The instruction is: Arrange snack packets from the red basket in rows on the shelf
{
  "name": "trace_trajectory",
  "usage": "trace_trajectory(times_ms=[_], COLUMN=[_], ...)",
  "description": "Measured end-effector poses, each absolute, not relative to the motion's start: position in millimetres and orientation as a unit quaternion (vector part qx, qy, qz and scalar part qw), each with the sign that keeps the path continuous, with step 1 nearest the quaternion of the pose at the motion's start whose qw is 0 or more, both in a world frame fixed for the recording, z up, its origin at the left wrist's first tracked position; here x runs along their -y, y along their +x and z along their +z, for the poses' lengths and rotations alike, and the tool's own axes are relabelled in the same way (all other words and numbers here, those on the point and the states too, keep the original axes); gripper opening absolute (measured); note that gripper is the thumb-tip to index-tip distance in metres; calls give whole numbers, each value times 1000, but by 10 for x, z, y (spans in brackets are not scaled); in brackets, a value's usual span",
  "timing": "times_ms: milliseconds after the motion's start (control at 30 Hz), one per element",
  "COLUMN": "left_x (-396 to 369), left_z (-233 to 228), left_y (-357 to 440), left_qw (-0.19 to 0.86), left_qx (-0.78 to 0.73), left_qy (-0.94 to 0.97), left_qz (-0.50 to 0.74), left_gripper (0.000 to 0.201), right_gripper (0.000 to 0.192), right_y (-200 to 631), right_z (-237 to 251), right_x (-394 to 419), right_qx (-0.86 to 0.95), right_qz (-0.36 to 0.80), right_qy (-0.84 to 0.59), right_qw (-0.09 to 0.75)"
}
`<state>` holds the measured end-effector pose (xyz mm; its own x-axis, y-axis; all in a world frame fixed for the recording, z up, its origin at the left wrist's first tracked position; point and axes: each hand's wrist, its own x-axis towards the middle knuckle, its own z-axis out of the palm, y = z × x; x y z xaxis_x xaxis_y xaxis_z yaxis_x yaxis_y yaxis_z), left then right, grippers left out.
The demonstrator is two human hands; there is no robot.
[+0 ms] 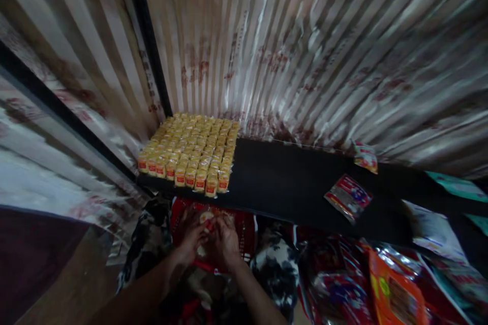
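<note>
My left hand [193,241] and my right hand [227,237] meet low in the head view, over an opened red bag [244,223]. Between their closed fingers is a small cream-and-red packet [208,217], dim and partly covered by the fingers. More cream colour shows below it, inside the bag area. Just beyond the hands, on a black bench [274,177], stand tight rows of small yellow wrapped packets [190,147] with red labels.
On the right of the bench lie a red snack packet [348,198], a small white-and-red packet [366,156] and a white packet [434,231]. Shiny bags, one orange [396,289], sit below its front edge. Corrugated sheet wall [267,51] rises behind; a dark post [148,35] stands left.
</note>
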<state>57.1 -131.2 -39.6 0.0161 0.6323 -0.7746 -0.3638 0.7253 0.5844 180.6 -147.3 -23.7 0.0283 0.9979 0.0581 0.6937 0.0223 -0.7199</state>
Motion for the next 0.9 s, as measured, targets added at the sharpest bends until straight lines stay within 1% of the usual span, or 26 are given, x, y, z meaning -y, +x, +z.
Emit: trace_trajectory(times_ms=[67,133,267,333,467,567,633,700,833,900], left_x=[1377,1426,1460,1442,1316,1138,987,822,486,329], left_z=[-316,-232,8,166,476,635,700,744,813,846], left_y=[601,644,783,877,1090,1262,1392,1539,1858,2004], left_qw=[697,675,630,623,608,581,551,522,481,474], left_qx=[-610,-623,-617,-599,-570,-552,-550,-557,-575,-578], left_qy=[147,203,312,343,397,468,512,540,567,576], left_qz=[346,339,354,368,384,372,362,355,341,331], left_gripper=[23,26,32,32,24,23,25,29,39,44], right_gripper=[21,21,43,46,42,44,46,47,46,46], right_y=[1864,1933,2083,2163,2359,2543,2678,2813,3072,3193], right_z=[-175,-99,99,208,419,544,594,613,582,566], right_x=[1569,1666,1810,1837,1795,1683,1573,1439,1096,888], right_qx=[629,589,501,481,481,490,494,494,486,478], right_qz=[256,283,337,337,320,259,214,193,180,186], right_qy=[-654,-666,-689,-694,-700,-717,-727,-728,-724,-734], right_qw=[333,361,402,416,419,422,427,435,454,444])
